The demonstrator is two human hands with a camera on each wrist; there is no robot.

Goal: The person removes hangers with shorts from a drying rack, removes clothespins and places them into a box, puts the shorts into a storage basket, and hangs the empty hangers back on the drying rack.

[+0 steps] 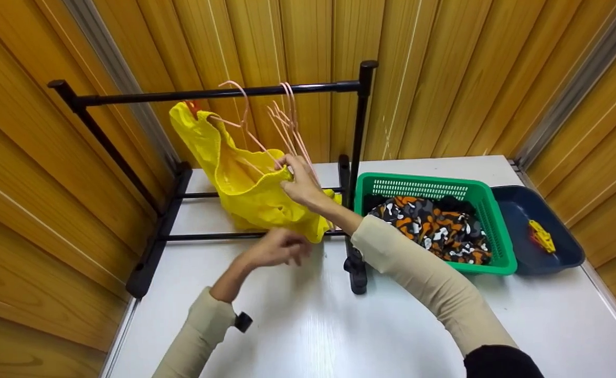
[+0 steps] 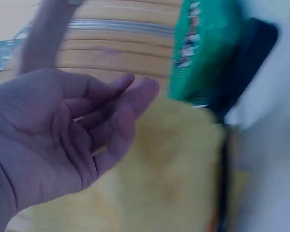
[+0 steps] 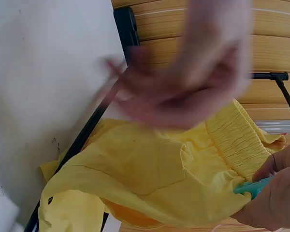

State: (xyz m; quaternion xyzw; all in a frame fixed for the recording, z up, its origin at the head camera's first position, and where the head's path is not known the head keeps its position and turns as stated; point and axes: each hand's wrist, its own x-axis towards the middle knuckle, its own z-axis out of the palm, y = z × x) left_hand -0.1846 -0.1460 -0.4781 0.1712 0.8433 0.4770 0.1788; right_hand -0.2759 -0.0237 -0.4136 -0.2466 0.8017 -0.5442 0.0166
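Yellow shorts (image 1: 255, 194) with an elastic waistband hang from a pink hanger (image 1: 245, 113) on the black rack. A red clip (image 1: 192, 107) sits at the waistband's left end. At its other end my right hand (image 1: 303, 181) pinches a small teal clothespin (image 3: 253, 187) against the waistband, mostly hidden by the fingers. My left hand (image 1: 277, 248), blurred, is below the shorts with nothing in it. Its fingers curl loosely in the left wrist view.
More pink hangers (image 1: 289, 113) hang on the rack bar (image 1: 182, 96) to the right. Beside the rack stands a green basket (image 1: 499, 231) with camouflage-patterned clothing (image 1: 434, 228). A dark blue tray (image 1: 565, 247) next to it holds yellow and red clips (image 1: 541, 236). Wood-patterned walls enclose the white surface.
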